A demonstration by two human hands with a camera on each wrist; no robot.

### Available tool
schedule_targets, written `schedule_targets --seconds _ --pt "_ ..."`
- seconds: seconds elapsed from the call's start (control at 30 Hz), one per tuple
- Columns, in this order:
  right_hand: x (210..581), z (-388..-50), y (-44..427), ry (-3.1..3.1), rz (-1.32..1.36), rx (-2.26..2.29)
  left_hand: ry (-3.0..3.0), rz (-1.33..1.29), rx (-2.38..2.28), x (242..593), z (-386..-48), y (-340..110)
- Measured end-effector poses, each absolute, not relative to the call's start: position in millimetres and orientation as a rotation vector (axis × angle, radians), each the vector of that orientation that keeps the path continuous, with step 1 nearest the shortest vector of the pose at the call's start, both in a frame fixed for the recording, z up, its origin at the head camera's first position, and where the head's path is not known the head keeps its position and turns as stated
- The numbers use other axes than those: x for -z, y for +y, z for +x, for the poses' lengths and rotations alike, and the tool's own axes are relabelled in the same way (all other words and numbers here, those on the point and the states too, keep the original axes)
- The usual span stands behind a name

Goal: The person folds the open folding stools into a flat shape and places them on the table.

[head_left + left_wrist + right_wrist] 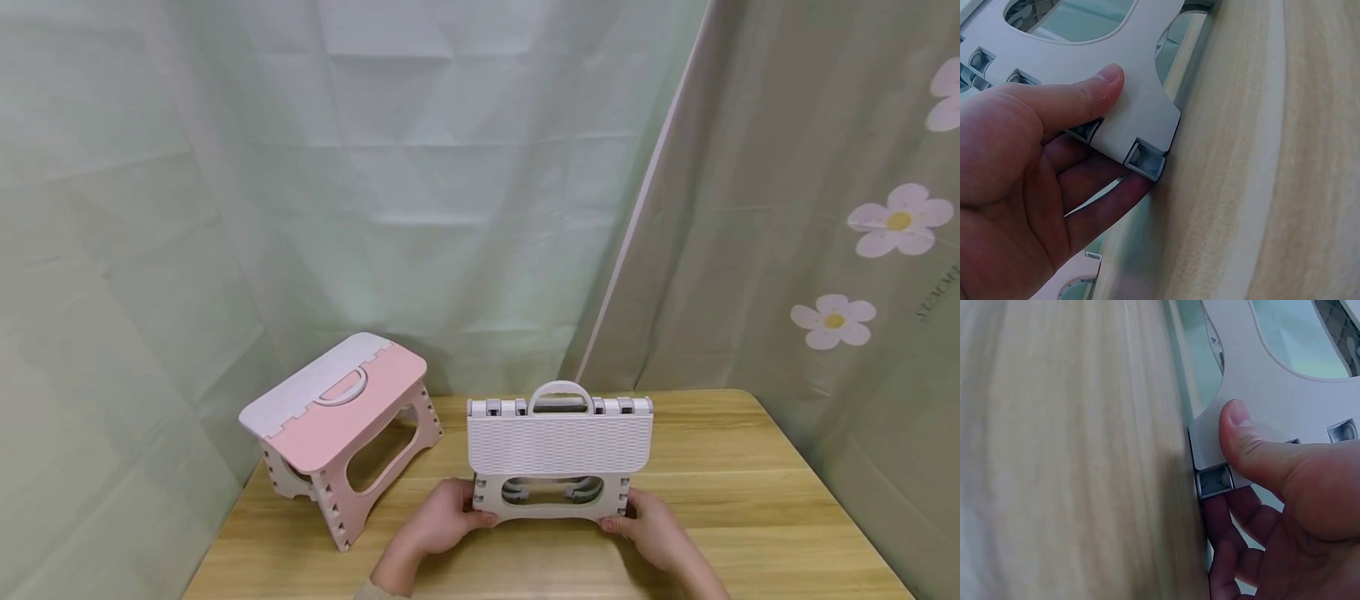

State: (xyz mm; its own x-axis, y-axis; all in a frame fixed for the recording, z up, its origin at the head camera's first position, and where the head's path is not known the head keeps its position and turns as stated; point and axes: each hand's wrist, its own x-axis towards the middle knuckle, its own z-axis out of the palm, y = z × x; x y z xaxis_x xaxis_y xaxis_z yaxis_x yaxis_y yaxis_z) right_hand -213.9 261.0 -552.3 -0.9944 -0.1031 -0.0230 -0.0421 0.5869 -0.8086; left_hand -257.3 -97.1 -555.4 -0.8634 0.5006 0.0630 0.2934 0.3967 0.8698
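A white folding stool (558, 446) stands on the wooden table in the head view, partly folded, its seat panel sloping down and its loop handle (561, 387) sticking up on top. My left hand (442, 518) grips the lower left corner of its leg panel; in the left wrist view the thumb lies on the front of the leg (1141, 100) and the fingers are behind. At the lower right corner, my right hand (656, 529) holds the other side the same way, thumb on the leg front (1244, 375) in the right wrist view. The foot meets the tabletop.
To the left, a pink and white folding stool (375, 375) stands unfolded on the wooden table (750, 500). Pale green curtain cloth (450, 208) hangs behind the table, with a grey flowered curtain (742, 208) at the right.
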Motion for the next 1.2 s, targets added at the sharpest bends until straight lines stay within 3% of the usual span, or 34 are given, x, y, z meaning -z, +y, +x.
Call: schedule_targets --seconds 0.47,0.77,1.2 --pt "555.0 -215.5 261.0 2.722 -0.143 1.404 2.483 0.699 -1.461 553.8 -260.0 -98.1" --pt "555.5 -217.1 258.0 2.664 0.098 1.587 2.552 0.529 -1.546 557.3 -266.3 -99.3" --pt "555.2 -217.2 264.0 2.798 -0.046 1.443 2.606 0.557 -1.551 560.7 -266.7 -99.4"
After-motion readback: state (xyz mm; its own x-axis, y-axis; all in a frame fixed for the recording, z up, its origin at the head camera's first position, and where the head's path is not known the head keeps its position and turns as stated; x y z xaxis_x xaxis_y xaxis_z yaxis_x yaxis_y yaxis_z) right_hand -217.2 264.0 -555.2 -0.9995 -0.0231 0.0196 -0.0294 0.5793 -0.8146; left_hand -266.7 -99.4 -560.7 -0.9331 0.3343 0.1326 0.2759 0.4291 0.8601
